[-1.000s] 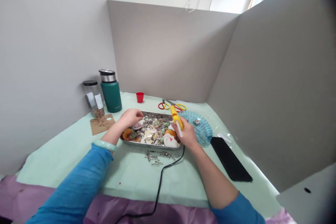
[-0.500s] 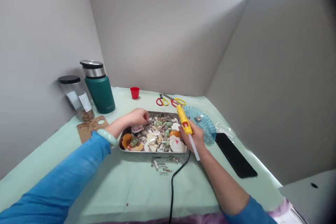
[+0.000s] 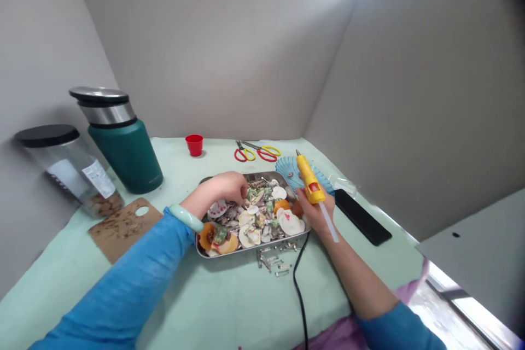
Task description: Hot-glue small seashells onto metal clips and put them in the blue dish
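Note:
My left hand (image 3: 232, 186) reaches over the back left of a metal tray (image 3: 241, 251), its fingers bent down among the shells. What they pinch, if anything, is hidden. Mixed shells (image 3: 246, 219) fill the tray, white, green and orange ones among them. A yellow glue gun (image 3: 309, 178) is in my right hand (image 3: 318, 210), nozzle pointing up and away, with a clear glue stick (image 3: 329, 222) jutting from its back end. This hand is at the tray's right edge, in front of a blue scalloped plate (image 3: 287, 167).
Small metal pin backs (image 3: 270, 261) and a black cord (image 3: 298, 290) lie before the tray. Behind stand a red cup (image 3: 194, 145) and scissors (image 3: 266, 154). At left are a green bottle (image 3: 127, 156), a jar (image 3: 82, 175) and a brown card (image 3: 118, 229); a black slab (image 3: 363, 217) lies right.
The view has turned and shifted. My left hand has gone from the tray's back left edge further in over the shells. My right hand still holds the glue gun, now slightly farther from the shells.

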`<state>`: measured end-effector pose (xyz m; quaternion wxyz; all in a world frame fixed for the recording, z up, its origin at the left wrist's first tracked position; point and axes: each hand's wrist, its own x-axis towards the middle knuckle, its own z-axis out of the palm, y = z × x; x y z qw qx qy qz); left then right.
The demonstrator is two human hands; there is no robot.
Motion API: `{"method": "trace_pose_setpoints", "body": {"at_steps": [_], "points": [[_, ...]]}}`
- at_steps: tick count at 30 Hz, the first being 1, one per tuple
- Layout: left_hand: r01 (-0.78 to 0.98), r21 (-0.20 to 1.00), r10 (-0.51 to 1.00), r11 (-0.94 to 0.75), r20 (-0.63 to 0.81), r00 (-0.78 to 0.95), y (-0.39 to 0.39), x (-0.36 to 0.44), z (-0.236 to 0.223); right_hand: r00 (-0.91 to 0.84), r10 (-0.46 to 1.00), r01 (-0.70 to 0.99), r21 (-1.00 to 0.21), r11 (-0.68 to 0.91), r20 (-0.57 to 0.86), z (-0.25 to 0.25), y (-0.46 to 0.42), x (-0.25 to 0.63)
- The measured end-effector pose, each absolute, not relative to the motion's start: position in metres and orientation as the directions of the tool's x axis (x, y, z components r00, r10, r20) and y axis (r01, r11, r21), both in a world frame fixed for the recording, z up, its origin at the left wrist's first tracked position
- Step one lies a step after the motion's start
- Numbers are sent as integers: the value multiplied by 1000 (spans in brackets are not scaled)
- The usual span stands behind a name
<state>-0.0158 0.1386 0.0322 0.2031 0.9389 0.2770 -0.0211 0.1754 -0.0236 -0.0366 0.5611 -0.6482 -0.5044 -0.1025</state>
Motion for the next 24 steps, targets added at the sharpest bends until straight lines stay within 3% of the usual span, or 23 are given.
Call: {"method": "trace_pose_setpoints", "body": {"at_steps": [4, 9, 12, 15, 19, 22, 24], "points": [[513, 316, 492, -798, -152, 857, 135, -14, 33, 494, 514, 783, -615, 87, 701, -39, -24, 175], [510, 274, 485, -815, -158, 860, 135, -17, 34, 403, 648, 817, -573, 64, 647, -33, -27, 178], [510, 286, 478, -811, -176, 860, 138, -19, 32, 192, 810, 882, -459, 105, 555, -22, -32, 178], [526, 329, 487, -784, -199, 850, 142, -21, 31, -10, 929, 955, -273, 118, 369, -7, -35, 172], [535, 354, 490, -767, -216, 845, 144, -21, 33, -94, 976, 983, -136, 122, 196, 12, -34, 161], [527, 328, 475, -784, -228, 850, 143, -21, 33, -101, 969, 978, -157, 138, 223, 18, -52, 169], [512, 301, 460, -805, -228, 858, 142, -22, 32, -91, 937, 970, -183, 161, 338, 13, -86, 186]]}}
